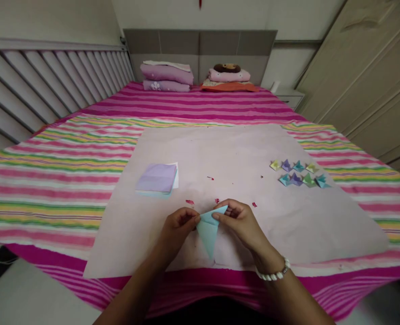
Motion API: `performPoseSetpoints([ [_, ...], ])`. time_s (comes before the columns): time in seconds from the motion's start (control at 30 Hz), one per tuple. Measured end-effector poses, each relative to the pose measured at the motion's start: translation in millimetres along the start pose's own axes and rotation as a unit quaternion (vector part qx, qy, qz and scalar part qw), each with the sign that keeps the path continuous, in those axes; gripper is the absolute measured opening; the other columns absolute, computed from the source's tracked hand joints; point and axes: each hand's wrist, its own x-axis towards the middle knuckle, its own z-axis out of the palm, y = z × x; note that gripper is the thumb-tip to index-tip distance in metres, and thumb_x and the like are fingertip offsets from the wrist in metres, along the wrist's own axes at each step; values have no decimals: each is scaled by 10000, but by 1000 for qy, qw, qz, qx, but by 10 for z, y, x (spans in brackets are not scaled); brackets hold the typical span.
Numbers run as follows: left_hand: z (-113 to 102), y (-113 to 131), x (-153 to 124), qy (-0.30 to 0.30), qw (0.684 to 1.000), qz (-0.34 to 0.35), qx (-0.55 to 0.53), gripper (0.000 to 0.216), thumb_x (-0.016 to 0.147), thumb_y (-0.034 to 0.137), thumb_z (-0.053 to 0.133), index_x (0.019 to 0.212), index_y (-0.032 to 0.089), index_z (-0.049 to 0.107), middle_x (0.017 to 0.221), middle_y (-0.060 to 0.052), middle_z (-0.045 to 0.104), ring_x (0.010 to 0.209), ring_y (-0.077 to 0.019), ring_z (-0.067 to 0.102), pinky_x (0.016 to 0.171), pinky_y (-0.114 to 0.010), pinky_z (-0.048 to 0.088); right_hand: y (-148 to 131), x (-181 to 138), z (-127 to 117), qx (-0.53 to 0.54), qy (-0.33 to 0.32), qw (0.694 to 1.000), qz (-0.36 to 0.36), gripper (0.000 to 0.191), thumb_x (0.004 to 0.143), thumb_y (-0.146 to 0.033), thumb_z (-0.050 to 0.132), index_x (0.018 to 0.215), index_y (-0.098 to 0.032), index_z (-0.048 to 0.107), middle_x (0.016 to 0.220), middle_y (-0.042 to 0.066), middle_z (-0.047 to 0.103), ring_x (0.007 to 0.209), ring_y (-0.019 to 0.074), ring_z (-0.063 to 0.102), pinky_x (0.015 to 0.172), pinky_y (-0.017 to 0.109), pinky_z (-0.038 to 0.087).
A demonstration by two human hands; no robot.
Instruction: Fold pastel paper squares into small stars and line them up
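Note:
Both my hands pinch a light blue folded paper [208,231] near the front edge of a pale pink sheet [220,153] spread on the bed. The paper is folded into a long triangle that points down toward me. My left hand [178,225] grips its upper left corner with closed fingers. My right hand [238,220], with a white bead bracelet at the wrist, pinches the upper right flap. A stack of square papers [157,179], lilac on top, lies to the left of my hands.
Several small folded paper shapes [298,173] in blue, purple, green and yellow lie in two rows at the right. Small red specks dot the sheet. The bed has a striped pink cover [61,158]. Pillows [168,76] lie at the headboard. A wardrobe [365,67] stands at the right.

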Motion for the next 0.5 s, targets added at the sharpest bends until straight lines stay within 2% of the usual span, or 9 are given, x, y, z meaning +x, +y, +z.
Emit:
performPoseSetpoints([
  [0.1, 36, -37, 4, 12, 999, -2, -34, 241, 674, 342, 734, 778, 156, 623, 656, 22, 590, 622, -107, 538, 593, -234, 434, 31, 16, 56, 65, 36, 997, 15, 331, 631, -302, 819, 921, -223, 682, 629, -46, 622, 566, 114, 561, 576, 259, 452],
  [0.23, 71, -97, 17, 40, 997, 19, -68, 343, 667, 352, 750, 903, 162, 590, 702, 23, 605, 627, -102, 545, 579, -224, 432, 4, -19, 159, 138, 70, 987, 44, 506, 680, -357, 787, 1140, -224, 623, 636, -52, 602, 584, 116, 565, 596, 259, 467],
  [0.37, 88, -124, 25, 69, 993, 49, -77, 359, 705, 376, 723, 954, 164, 575, 671, 37, 588, 604, -93, 526, 578, -220, 420, -13, -85, 289, 183, 27, 980, 66, 487, 599, -404, 830, 1008, -203, 658, 814, 25, 690, 732, 171, 631, 640, 281, 495],
  [0.43, 95, -130, 24, 78, 992, 65, -75, 374, 718, 379, 716, 993, 167, 575, 690, 33, 596, 622, -97, 534, 599, -225, 424, 3, -109, 340, 178, 0, 982, 69, 428, 555, -368, 858, 903, -199, 676, 801, 26, 703, 743, 180, 636, 678, 296, 502],
  [0.5, 97, -137, 24, 83, 992, 72, -69, 375, 722, 385, 715, 1002, 171, 587, 701, 28, 600, 634, -104, 542, 613, -234, 429, 27, -118, 365, 155, 4, 985, 73, 342, 558, -359, 856, 801, -193, 680, 735, 14, 697, 674, 165, 620, 666, 300, 497],
])
